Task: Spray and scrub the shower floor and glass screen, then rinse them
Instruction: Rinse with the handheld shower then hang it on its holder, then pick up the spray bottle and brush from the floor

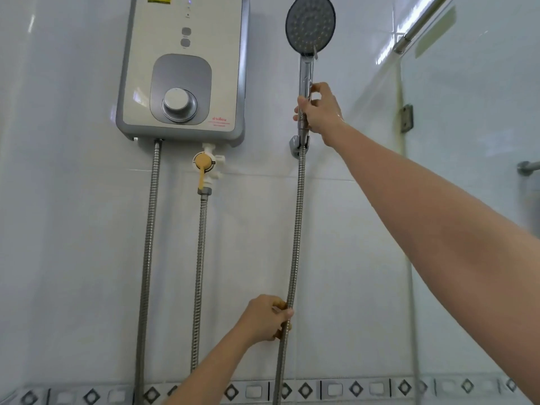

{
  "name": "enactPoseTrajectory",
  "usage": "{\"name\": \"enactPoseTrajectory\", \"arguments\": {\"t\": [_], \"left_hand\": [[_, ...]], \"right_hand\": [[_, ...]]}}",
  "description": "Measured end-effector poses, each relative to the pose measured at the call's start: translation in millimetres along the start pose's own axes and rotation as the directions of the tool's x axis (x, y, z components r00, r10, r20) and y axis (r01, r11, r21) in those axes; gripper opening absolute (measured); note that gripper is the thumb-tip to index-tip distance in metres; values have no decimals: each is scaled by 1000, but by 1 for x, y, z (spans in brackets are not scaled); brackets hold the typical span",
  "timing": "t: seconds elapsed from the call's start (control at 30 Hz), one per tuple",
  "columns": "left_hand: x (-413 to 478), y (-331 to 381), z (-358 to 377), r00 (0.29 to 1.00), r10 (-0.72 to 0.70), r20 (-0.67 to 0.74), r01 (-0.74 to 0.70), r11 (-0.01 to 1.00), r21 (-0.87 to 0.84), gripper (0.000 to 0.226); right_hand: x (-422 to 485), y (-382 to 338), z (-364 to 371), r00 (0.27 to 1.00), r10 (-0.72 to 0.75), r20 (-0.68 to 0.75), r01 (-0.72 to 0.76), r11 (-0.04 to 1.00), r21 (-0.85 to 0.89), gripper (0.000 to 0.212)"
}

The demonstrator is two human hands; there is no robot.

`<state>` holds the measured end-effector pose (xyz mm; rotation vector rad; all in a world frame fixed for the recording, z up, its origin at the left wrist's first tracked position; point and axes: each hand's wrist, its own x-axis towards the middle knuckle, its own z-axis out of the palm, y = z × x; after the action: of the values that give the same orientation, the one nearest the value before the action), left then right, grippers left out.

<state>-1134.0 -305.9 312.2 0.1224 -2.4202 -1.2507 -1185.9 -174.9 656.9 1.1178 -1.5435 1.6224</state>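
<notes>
Handset (310,23) was gripped at its handle by the right hand (318,109), just above the bracket (298,146), left of the screen (473,112), while the hose (298,229) was clasped lower down in the left hand (267,317), likely so that slack could be fed for rinsing.

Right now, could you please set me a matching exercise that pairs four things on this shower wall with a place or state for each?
Things:
1. shower head
2. right hand
3. left hand
4. valve lever

Place or state:
A. grips the hose
B. yellow, pointing down
C. grips the chrome handle
D. topmost, right of the heater

Pairs: 1-D, 2-C, 3-A, 4-B
</notes>
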Motion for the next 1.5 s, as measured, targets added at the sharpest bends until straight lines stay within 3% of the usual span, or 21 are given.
{"name": "enactPoseTrajectory", "arguments": {"t": [0.33,0.4,0.53,0.73,0.83,0.97,1.03,1.1,1.23,1.27,1.4,1.5], "left_hand": [[-5,-22,2,1000,-12,16,12,1000,-14,15],[-8,-21,2,1000,-24,3,24,998,-50,17],[-19,-23,-2,1000,-15,4,15,995,-102,21],[-85,-56,-25,986,-14,-164,-6,993,-118,12],[-156,-85,-39,963,-52,-266,24,994,-105,16],[-278,-130,-57,899,-210,-384,192,978,-86,18],[-354,-155,-61,842,-330,-427,317,943,-104,18],[-437,-174,-61,757,-449,-474,435,888,-145,18],[-648,-196,-49,488,-660,-571,622,722,-302,21],[-660,-199,-47,477,-663,-577,611,722,-325,23],[-835,-202,-17,209,-790,-576,694,535,-481,26],[-938,-207,17,16,-839,-544,705,396,-589,13]], "right_hand": [[-21,36,10,1000,10,-8,-10,999,31,31],[-46,50,12,998,-56,-24,56,998,-4,31],[-111,83,20,982,-185,-37,183,981,-61,51],[-234,120,44,981,-183,-63,179,982,-66,45],[-319,126,64,986,-164,0,164,986,-35,39],[-446,119,98,974,26,226,-59,988,141,32],[-515,110,122,913,98,396,-171,973,153,32],[-587,92,146,808,128,575,-249,959,136,40],[-754,5,186,484,101,869,-361,928,93,39],[-762,1,187,456,102,884,-361,929,79,35],[-888,-89,204,181,49,982,-417,908,31,28],[-980,-144,205,18,-10,1000,-407,913,16,28]]}}
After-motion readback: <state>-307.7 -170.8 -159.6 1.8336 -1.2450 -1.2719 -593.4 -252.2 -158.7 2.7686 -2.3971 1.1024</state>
